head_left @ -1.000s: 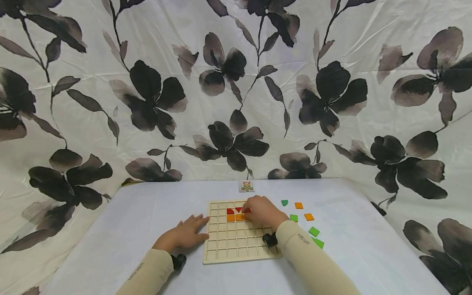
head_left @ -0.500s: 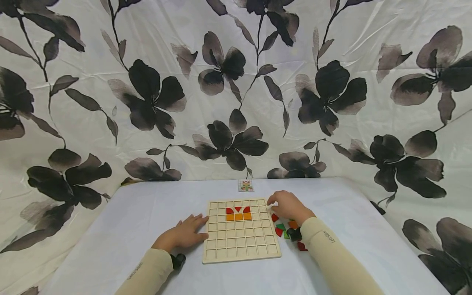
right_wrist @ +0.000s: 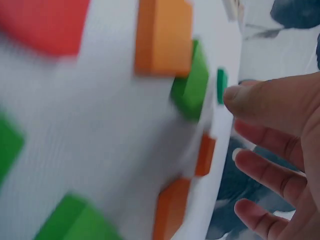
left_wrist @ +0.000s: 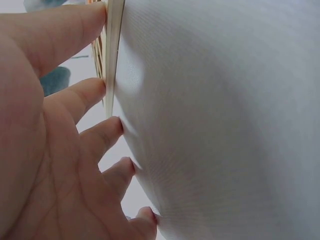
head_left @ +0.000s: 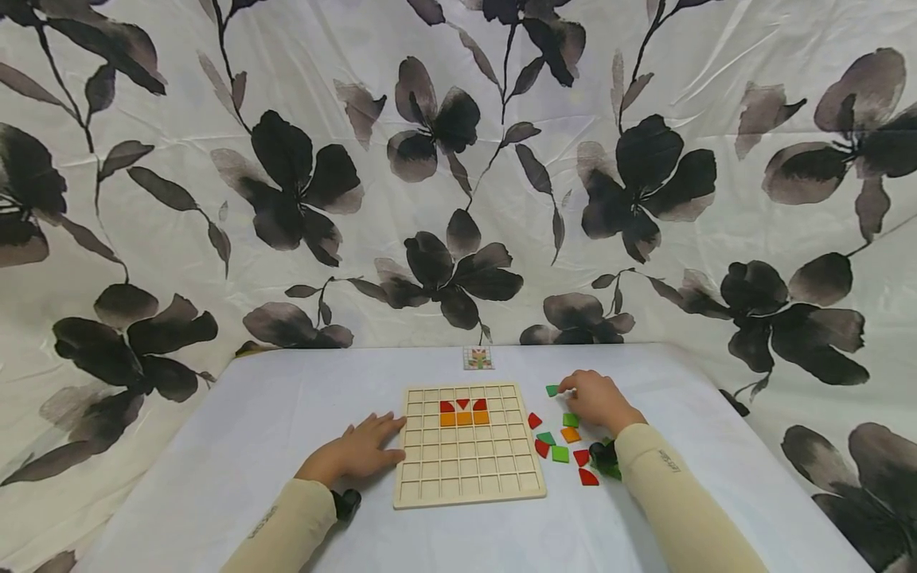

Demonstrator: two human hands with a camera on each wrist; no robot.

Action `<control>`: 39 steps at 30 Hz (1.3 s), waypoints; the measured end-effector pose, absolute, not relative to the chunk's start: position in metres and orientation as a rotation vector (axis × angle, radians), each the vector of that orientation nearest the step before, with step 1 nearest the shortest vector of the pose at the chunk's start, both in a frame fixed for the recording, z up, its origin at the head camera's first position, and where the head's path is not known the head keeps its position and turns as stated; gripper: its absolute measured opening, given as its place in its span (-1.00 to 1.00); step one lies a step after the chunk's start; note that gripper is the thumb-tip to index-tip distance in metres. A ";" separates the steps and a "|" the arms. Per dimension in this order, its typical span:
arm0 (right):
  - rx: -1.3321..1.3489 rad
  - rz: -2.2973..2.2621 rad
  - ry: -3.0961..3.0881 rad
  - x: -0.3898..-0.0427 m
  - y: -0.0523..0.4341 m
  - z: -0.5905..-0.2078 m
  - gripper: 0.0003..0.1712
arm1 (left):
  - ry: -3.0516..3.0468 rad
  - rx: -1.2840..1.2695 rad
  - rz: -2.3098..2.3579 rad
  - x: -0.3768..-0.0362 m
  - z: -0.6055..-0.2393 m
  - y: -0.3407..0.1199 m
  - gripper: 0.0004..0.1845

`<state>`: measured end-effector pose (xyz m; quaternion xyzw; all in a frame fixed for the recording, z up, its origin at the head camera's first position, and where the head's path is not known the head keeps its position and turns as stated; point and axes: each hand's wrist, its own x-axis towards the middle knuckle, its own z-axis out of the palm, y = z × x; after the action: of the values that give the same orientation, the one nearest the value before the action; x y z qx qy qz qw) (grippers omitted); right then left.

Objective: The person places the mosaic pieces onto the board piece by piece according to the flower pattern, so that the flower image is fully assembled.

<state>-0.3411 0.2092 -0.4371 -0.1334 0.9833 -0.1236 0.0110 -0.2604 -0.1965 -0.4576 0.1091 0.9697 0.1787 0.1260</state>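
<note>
A pale wooden grid board (head_left: 469, 469) lies on the table. Near its top, three red tiles (head_left: 462, 404) sit in a row above three orange squares (head_left: 464, 418). My left hand (head_left: 354, 452) rests on the table with spread fingers, thumb and fingertips against the board's left edge; the left wrist view shows the board's side (left_wrist: 114, 55) by them. Right of the board, my right hand (head_left: 598, 399) reaches to a dark green rounded tile (head_left: 552, 391). In the right wrist view the thumb is close to that tile (right_wrist: 222, 86); whether it touches cannot be told.
Loose tiles lie between board and right forearm: red (head_left: 589, 477), light green (head_left: 560, 454) and orange (head_left: 570, 434) ones among them. The right sleeve and wrist camera partly cover some green pieces. A small patterned card (head_left: 478, 358) stands behind the board, before a floral cloth backdrop (head_left: 458, 175).
My right hand has left the board, where a red tile now shows at the right end of the red row, and moved right to the dark green tile. The left hand stays put.
</note>
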 end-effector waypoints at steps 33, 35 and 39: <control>-0.357 -0.477 3.003 -0.338 0.201 -0.435 -0.65 | 2.829 0.305 0.509 -0.260 -0.457 -0.196 -0.28; -0.404 -0.483 3.011 -0.336 0.193 -0.434 -0.65 | 2.828 0.309 0.513 -0.260 -0.457 -0.195 -0.28; -0.485 -0.477 3.024 -0.330 0.176 -0.432 -0.65 | 2.824 0.318 0.524 -0.259 -0.456 -0.196 -0.30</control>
<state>-0.3298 0.1761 -0.4316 -0.1564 0.9754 -0.1539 0.0210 -0.2591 -0.1958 -0.4561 0.1090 0.9695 0.1798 0.1256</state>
